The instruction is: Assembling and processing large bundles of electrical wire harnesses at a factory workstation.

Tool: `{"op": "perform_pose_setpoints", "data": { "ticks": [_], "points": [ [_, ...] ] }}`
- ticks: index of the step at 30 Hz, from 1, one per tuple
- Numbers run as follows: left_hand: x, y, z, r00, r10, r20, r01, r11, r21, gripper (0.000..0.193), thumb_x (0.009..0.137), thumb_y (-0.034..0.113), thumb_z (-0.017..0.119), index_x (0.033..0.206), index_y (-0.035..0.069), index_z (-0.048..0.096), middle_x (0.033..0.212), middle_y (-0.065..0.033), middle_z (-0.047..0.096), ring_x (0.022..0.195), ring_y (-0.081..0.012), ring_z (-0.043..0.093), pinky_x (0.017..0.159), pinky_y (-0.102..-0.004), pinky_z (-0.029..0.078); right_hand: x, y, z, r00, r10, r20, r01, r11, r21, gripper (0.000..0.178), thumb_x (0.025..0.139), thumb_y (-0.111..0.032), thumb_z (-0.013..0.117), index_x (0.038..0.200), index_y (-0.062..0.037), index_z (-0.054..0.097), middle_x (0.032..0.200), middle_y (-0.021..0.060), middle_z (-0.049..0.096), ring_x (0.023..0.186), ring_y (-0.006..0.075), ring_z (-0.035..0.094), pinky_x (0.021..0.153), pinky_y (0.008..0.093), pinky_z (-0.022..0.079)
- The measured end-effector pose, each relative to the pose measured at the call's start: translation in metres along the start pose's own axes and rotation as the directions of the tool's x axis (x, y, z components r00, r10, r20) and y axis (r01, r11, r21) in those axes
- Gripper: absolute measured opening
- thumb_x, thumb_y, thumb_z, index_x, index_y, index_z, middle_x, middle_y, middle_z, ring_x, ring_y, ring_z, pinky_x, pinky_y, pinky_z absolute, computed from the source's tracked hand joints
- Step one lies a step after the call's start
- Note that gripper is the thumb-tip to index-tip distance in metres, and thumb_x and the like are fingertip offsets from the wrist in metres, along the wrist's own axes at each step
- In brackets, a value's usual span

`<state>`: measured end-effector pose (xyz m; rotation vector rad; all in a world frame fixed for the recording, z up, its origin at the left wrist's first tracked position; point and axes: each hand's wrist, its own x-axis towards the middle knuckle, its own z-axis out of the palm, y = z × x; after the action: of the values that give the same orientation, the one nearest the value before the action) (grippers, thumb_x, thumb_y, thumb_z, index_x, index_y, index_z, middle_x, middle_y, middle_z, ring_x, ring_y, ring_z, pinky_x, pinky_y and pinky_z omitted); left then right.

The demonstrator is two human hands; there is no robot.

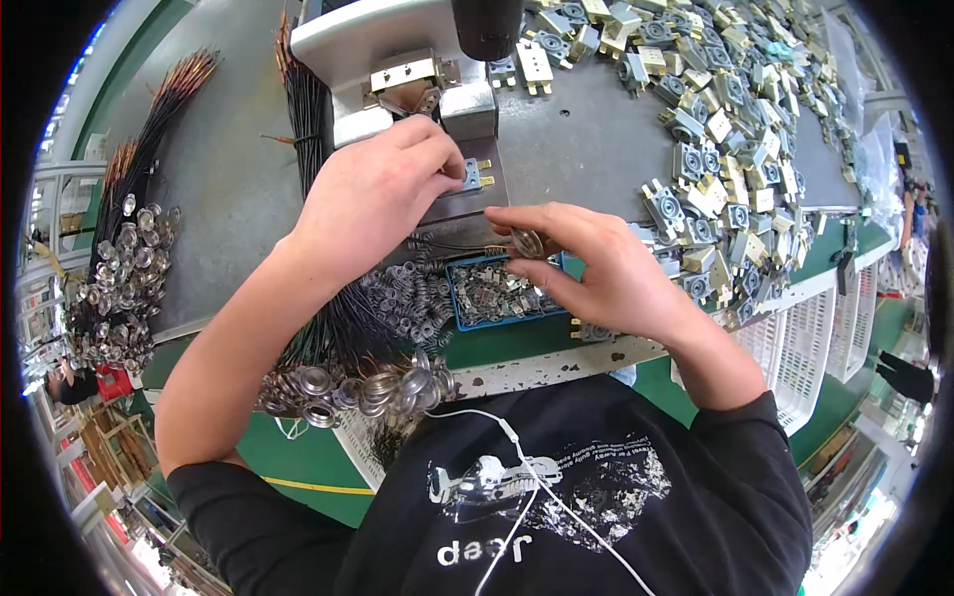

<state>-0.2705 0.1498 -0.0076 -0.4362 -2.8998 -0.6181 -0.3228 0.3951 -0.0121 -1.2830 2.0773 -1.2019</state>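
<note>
My left hand (383,184) is closed, with thumb and fingertips on a small grey block with brass prongs (475,177), just in front of a metal press (397,35). The fingers hide the block's left part. Lower right of it, my right hand (611,263) pinches a round metal cap (529,243) between thumb and fingers. From the cap a dark wire with a small spring (494,250) runs left, above a blue tray (512,320) of small metal pieces.
Loose springs (402,298) lie left of the tray. Near the table edge are metal caps (383,387) on bundled black wires. More capped wires (129,268) lie far left. Many grey blocks (730,149) cover the right side; white baskets (800,348) stand below the right edge.
</note>
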Motion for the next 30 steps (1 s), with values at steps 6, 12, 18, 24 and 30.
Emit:
{"op": "perform_pose_setpoints", "data": {
  "ticks": [6,12,18,24,30],
  "points": [
    [-0.01,0.017,-0.024,0.979,0.133,0.152,-0.111,0.983,-0.146,0.022,0.089,0.024,0.069,0.103,0.008,0.064,0.097,-0.0084,0.062,0.088,-0.0279,0.065,0.073,-0.0375,0.054,0.007,-0.009,-0.011,0.983,0.175,0.05,-0.178,0.983,0.052,0.036,0.093,-0.011,0.068,0.128,-0.0031,0.061,0.106,0.0127,0.073,0.092,0.0218,0.072,0.082,0.0341,0.055],
    [-0.022,0.024,-0.019,0.972,0.141,0.19,-0.138,0.99,-0.028,0.018,0.091,0.02,0.065,0.105,0.01,0.061,0.084,-0.0061,0.061,0.083,-0.0256,0.066,0.07,-0.0382,0.054,0.022,-0.011,-0.022,0.951,0.26,0.165,-0.274,0.96,0.066,0.031,0.098,-0.019,0.063,0.125,-0.0036,0.06,0.09,0.0118,0.075,0.083,0.0134,0.071,0.072,0.0282,0.052],
    [-0.027,0.015,-0.025,0.966,0.175,0.192,-0.163,0.984,-0.076,0.017,0.09,0.012,0.06,0.106,0.01,0.064,0.08,-0.0067,0.065,0.078,-0.027,0.067,0.067,-0.0394,0.053,0.026,-0.009,-0.022,0.912,0.278,0.302,-0.351,0.909,0.223,0.029,0.103,-0.017,0.058,0.126,0.0005,0.056,0.103,0.0131,0.074,0.094,0.015,0.071,0.086,0.0316,0.056],
    [-0.032,0.013,-0.036,0.98,0.02,0.198,0.009,0.99,-0.144,0.016,0.09,0.014,0.06,0.104,0.007,0.064,0.082,-0.0113,0.068,0.08,-0.0314,0.067,0.071,-0.0436,0.052,0.032,0.008,-0.019,0.9,0.193,0.391,-0.393,0.747,0.536,0.034,0.107,-0.023,0.048,0.131,0.0008,0.05,0.117,0.02,0.069,0.107,0.0234,0.068,0.094,0.0362,0.055],
    [-0.03,0.005,-0.046,0.981,0.006,0.192,0.021,0.991,-0.135,0.015,0.09,0.012,0.06,0.104,0.007,0.063,0.087,-0.0118,0.07,0.084,-0.0331,0.068,0.073,-0.0437,0.052,0.04,0.015,-0.018,0.873,0.162,0.46,-0.447,0.645,0.62,0.04,0.109,-0.027,0.04,0.136,0.0016,0.046,0.126,0.023,0.064,0.113,0.0294,0.066,0.098,0.0414,0.053]
  ]
}}
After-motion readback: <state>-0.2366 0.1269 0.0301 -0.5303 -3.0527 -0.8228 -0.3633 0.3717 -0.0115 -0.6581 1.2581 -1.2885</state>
